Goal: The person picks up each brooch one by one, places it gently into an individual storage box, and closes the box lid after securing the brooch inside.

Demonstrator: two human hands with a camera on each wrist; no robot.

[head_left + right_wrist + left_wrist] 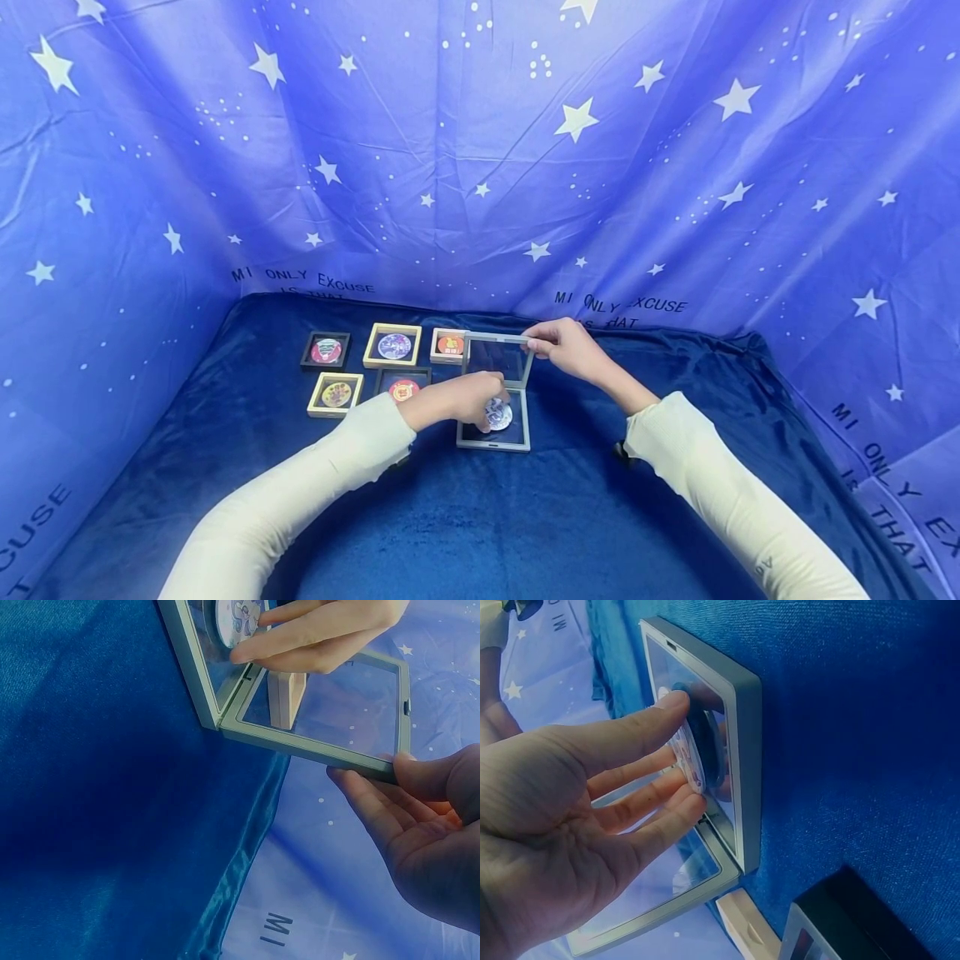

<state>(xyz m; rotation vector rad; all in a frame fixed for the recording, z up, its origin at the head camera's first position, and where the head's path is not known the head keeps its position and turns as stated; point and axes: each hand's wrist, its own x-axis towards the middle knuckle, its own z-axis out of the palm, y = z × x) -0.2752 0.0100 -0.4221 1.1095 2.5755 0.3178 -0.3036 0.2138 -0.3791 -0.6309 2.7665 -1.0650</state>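
A grey hinged display frame (527,429) with clear film panes lies unfolded on the blue cloth, its lid (531,367) raised at the far side. My left hand (472,398) pinches a round badge (500,415) by its rim, thumb on one side and fingertips on the other. The badge has a printed white face and a dark back, and in the left wrist view it is at the film of the lower half; whether it touches cannot be told. By the lid's upper right corner, my right hand (572,348) grips the lid between thumb and fingers.
To the left sit several smaller framed badges: a black frame (346,354), a large cream frame (367,354), a small cream frame (311,404), and another cream frame (437,357) behind the lid. A dark frame (427,375) is partly covered by my left arm. A starry curtain (480,125) surrounds the table.
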